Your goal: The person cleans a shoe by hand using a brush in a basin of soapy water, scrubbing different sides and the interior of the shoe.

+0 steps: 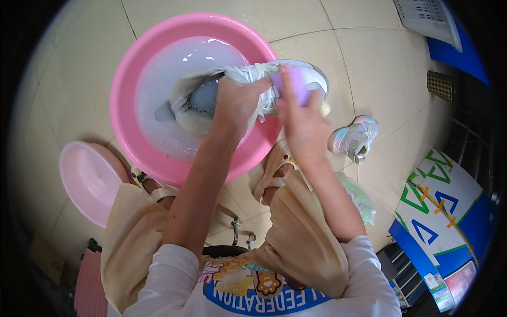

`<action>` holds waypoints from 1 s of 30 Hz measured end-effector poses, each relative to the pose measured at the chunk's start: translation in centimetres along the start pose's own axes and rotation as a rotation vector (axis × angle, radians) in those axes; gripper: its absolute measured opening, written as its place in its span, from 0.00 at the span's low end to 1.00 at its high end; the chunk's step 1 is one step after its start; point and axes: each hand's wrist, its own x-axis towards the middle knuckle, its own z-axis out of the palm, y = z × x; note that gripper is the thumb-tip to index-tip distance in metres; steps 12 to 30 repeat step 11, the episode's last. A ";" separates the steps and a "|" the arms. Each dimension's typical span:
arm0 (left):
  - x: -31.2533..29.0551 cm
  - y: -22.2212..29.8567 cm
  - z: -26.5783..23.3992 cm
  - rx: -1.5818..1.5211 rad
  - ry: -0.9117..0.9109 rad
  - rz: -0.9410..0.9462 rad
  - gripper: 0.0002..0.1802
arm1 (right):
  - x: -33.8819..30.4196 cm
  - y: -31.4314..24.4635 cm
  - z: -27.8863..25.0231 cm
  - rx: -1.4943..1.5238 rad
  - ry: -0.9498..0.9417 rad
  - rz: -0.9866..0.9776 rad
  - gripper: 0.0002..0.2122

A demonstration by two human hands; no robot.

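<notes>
A white lace-up sneaker (pixel 248 74) lies on its way across the right side of a pink basin (pixel 122 100), its heel over the cloudy water (pixel 158 74) and its toe past the rim. My left hand (pixel 234 103) grips it near the ankle opening, thumb along the laces. The grey lining shows small dark specks. My right hand (pixel 303 124) is closed on a purple block (pixel 296 86) against the toe part; motion smears it, so whether it is a brush or a sponge I cannot tell.
A second, pastel-coloured sneaker (pixel 357 137) stands on the tiled floor at the right. A smaller pale pink basin (pixel 90 182) leans at the left. By my right leg lies a clear plastic bag (pixel 359 198). Blue-and-white printed boards (pixel 435 203) and a rack are at the far right.
</notes>
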 end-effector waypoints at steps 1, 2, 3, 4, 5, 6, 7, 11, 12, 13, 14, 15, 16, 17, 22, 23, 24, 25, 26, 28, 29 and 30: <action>0.1 0.3 -0.4 -0.021 0.039 -0.026 0.12 | 0.2 -1.8 0.9 0.103 0.078 -0.038 0.26; 0.3 0.0 -1.3 -0.140 -0.025 -0.005 0.11 | 0.6 -1.7 1.1 0.071 0.053 -0.053 0.27; 0.5 0.0 -1.9 -0.129 -0.016 0.008 0.11 | 1.4 -1.4 1.0 0.046 0.031 -0.072 0.27; 0.7 0.1 -2.4 -0.241 -0.001 -0.043 0.12 | 2.7 -0.9 1.0 0.062 0.041 -0.074 0.27; 0.7 -0.1 -2.7 -0.355 0.010 -0.106 0.12 | 4.0 0.0 1.0 0.064 0.071 -0.010 0.28; 0.3 -0.3 -2.7 -0.343 0.003 -0.088 0.12 | 4.6 0.4 1.0 0.065 0.101 0.054 0.28; 0.1 -0.4 -3.0 -0.336 0.006 -0.088 0.12 | 4.5 0.0 1.3 0.072 0.100 0.058 0.28; 0.8 -0.6 -6.0 -0.528 -0.307 -0.263 0.15 | 3.3 -3.0 2.4 0.090 -0.003 0.053 0.32; 0.8 -0.6 -6.0 -0.528 -0.307 -0.263 0.15 | 3.3 -3.0 2.4 0.090 -0.003 0.053 0.32; 0.8 -0.6 -6.0 -0.528 -0.307 -0.263 0.15 | 3.3 -3.0 2.4 0.090 -0.003 0.053 0.32; 0.8 -0.6 -6.0 -0.528 -0.307 -0.263 0.15 | 3.3 -3.0 2.4 0.090 -0.003 0.053 0.32; 0.8 -0.6 -6.0 -0.528 -0.307 -0.263 0.15 | 3.3 -3.0 2.4 0.090 -0.003 0.053 0.32; 0.8 -0.6 -6.0 -0.528 -0.307 -0.263 0.15 | 3.3 -3.0 2.4 0.090 -0.003 0.053 0.32; 0.8 -0.6 -6.0 -0.528 -0.307 -0.263 0.15 | 3.3 -3.0 2.4 0.090 -0.003 0.053 0.32; 0.8 -0.6 -6.0 -0.528 -0.307 -0.263 0.15 | 3.3 -3.0 2.4 0.090 -0.003 0.053 0.32; 0.8 -0.6 -6.0 -0.528 -0.307 -0.263 0.15 | 3.3 -3.0 2.4 0.090 -0.003 0.053 0.32; 0.8 -0.6 -6.0 -0.528 -0.307 -0.263 0.15 | 3.3 -3.0 2.4 0.090 -0.003 0.053 0.32; 0.8 -0.6 -6.0 -0.528 -0.307 -0.263 0.15 | 3.3 -3.0 2.4 0.090 -0.003 0.053 0.32; 0.8 -0.6 -6.0 -0.528 -0.307 -0.263 0.15 | 3.3 -3.0 2.4 0.090 -0.003 0.053 0.32; 0.8 -0.6 -6.0 -0.528 -0.307 -0.263 0.15 | 3.3 -3.0 2.4 0.090 -0.003 0.053 0.32; 0.8 -0.6 -6.0 -0.528 -0.307 -0.263 0.15 | 3.3 -3.0 2.4 0.090 -0.003 0.053 0.32; 0.8 -0.6 -6.0 -0.528 -0.307 -0.263 0.15 | 3.3 -3.0 2.4 0.090 -0.003 0.053 0.32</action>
